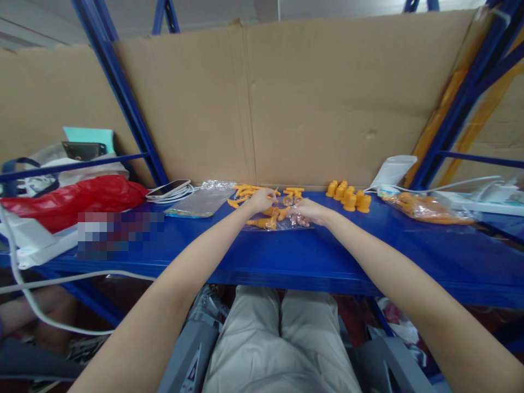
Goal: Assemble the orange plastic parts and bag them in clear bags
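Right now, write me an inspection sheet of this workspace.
Surface: blue shelf, glossy.
Job's things: orange parts on a clear bag, under both hands.
Clutter: phone, foil pouch, red bag, white pouch, orange cups, bagged orange parts.
Hands: left hand and right hand on the orange parts; grip too small to tell.
Cables: white cable coiled by the phone; a loose cable hangs at left.
Surroundings: cardboard sheet behind; blue rack posts.
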The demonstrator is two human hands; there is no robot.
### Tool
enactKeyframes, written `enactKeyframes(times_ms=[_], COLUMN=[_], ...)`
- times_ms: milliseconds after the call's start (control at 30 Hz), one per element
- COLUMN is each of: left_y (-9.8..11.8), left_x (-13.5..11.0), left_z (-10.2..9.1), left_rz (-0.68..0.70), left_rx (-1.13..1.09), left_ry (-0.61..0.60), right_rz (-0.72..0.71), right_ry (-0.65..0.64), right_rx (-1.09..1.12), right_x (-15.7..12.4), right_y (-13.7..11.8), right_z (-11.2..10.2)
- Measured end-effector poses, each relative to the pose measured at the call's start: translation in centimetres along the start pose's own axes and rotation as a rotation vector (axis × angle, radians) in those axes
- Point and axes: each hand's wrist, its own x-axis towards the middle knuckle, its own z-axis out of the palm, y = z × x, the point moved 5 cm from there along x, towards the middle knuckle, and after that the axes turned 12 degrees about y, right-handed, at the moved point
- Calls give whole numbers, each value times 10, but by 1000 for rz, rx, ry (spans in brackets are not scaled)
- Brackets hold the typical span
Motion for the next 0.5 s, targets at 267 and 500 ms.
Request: enactKeyframes(times_ms=[267, 500], left_y=[-2, -3], left_x=[-1, -5], left_z=[5, 7], left_rz=[-16, -3], left_rx=[-2, 42], left_ry=[15, -27], right_rz=[153, 245], right_ry=[81, -35], right_rx=[178, 228], right_x=[4, 7], right_y=[5, 12], right_z=[3, 7])
